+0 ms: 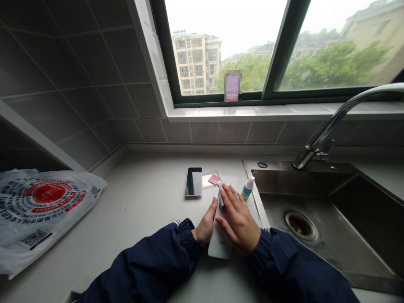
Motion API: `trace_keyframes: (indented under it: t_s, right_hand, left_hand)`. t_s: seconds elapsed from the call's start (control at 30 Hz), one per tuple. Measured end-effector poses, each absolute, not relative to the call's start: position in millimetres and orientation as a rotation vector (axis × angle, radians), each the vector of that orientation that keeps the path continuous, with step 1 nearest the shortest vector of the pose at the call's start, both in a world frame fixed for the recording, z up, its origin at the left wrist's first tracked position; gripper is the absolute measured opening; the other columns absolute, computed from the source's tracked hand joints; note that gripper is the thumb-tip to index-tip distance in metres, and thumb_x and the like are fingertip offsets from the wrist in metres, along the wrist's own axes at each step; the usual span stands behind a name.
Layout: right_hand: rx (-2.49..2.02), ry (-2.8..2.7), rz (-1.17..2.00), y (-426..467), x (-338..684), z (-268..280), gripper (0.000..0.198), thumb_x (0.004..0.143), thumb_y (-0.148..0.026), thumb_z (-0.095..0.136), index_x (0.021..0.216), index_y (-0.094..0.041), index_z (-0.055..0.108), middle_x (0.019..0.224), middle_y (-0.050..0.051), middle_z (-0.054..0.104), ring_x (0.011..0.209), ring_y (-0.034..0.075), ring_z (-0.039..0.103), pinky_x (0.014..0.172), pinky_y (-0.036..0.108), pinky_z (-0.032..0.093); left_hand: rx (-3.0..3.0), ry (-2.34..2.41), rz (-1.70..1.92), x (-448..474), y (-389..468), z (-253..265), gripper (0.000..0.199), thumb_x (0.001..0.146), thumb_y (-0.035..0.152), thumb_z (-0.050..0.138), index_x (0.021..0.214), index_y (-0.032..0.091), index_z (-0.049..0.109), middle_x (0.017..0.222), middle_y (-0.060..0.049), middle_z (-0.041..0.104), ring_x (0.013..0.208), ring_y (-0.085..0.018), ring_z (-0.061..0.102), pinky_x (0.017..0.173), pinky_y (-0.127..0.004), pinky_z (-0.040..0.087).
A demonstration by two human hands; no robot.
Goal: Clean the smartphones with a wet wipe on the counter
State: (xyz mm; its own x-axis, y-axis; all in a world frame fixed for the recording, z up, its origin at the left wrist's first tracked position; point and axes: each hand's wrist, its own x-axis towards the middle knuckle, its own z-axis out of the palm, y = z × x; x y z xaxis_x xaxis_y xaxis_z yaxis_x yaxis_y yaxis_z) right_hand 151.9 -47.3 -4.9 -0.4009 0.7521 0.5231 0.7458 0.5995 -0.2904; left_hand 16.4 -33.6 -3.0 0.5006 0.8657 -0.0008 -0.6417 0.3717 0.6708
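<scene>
Head view: one counter (151, 181), two hands, one pale phone-shaped slab (217, 250) between them.

One sink (341, 223) lies right of the hands and one printed bag (47, 219) well to their left. The right hand (240, 223) lies flat across the slab, fingers extended; the left hand (204, 227) grips its left edge, apparently bracing it against that palm. What lies under the right fingers is hard to make out. Beyond the hands, seemingly set within reach, are one dark-screened phone (193, 182), one clear case (205, 181) beside it, one small bottle (248, 188) upright just past the right fingers, and one pink square (213, 179) on the case.
</scene>
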Motion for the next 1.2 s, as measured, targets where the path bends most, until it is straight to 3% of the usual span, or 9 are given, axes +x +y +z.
trace_keyframes:
  t_s: [1.2]
  right_hand:
    - [-1.188,-2.217,0.035,-46.6,153.1,-7.4,0.072,0.100,-0.038,0.040,0.158,-0.017,0.002,0.162,0.015,0.018,0.150,0.034,0.016,0.112,0.060,0.034]
  left_hand:
    - [0.635,0.378,0.958,16.1,-34.8,-1.8,0.051,0.100,0.046,0.034,0.145,0.023,0.046,0.154,-0.001,0.039,0.150,-0.020,0.010,0.124,-0.037,-0.003]
